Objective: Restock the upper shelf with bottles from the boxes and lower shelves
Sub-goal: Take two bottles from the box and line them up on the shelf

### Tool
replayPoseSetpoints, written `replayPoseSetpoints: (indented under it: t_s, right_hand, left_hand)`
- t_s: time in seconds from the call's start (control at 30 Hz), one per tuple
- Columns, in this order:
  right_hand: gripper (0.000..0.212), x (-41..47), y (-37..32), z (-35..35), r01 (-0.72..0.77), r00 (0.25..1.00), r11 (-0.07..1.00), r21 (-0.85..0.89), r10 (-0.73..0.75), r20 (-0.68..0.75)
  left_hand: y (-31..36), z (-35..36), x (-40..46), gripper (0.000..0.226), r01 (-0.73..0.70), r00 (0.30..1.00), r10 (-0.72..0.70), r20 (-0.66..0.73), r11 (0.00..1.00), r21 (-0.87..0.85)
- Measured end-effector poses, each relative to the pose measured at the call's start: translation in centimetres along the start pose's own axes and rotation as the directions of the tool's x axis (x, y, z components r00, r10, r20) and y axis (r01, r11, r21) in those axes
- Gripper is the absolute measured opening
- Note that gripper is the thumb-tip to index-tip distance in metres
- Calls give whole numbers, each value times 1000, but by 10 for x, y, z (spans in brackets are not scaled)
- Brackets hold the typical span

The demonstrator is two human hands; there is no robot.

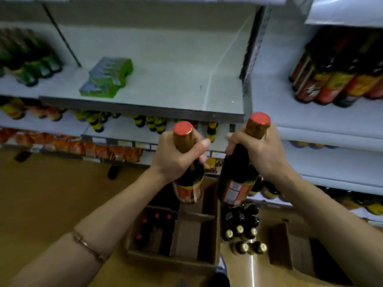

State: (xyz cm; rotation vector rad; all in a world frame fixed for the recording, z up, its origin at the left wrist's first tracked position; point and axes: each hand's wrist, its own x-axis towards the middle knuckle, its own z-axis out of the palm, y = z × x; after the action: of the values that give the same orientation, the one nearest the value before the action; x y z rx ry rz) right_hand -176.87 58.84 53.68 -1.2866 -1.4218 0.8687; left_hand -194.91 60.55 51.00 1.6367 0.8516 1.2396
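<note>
Below the upper shelf (145,106), two hands grip two bottles; blurred.

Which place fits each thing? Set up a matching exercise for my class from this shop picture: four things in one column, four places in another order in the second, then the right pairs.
Things
1. bottle in the left hand
2. green packets
3. gold-capped bottles
4. cardboard box

Places
A. standing on the floor, right of the box
B. lying on the upper shelf, towards its left
C. held by the neck, above the box
D. on the floor below both hands, with red-capped bottles inside

Pairs: 1-C, 2-B, 3-A, 4-D
</note>
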Motion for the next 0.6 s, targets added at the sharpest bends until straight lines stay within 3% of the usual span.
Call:
replayPoseSetpoints:
  t_s: [0.3,0.47,0.6]
  right_hand:
    - [26,-41,-105,-89,160,953,986,-43,-165,-253]
    - [27,-68,-141,-157,156,901,984,-86,-177,-397]
    - [28,-91,-159,-215,137,849,984,-113,-175,-498]
  left_hand:
    - [109,61,49,31,-108,966,141,216,981,-159]
    - [159,121,71,29,-29,919,156,361,942,-334]
    - [193,184,80,29,23,846,175,503,931,-364]
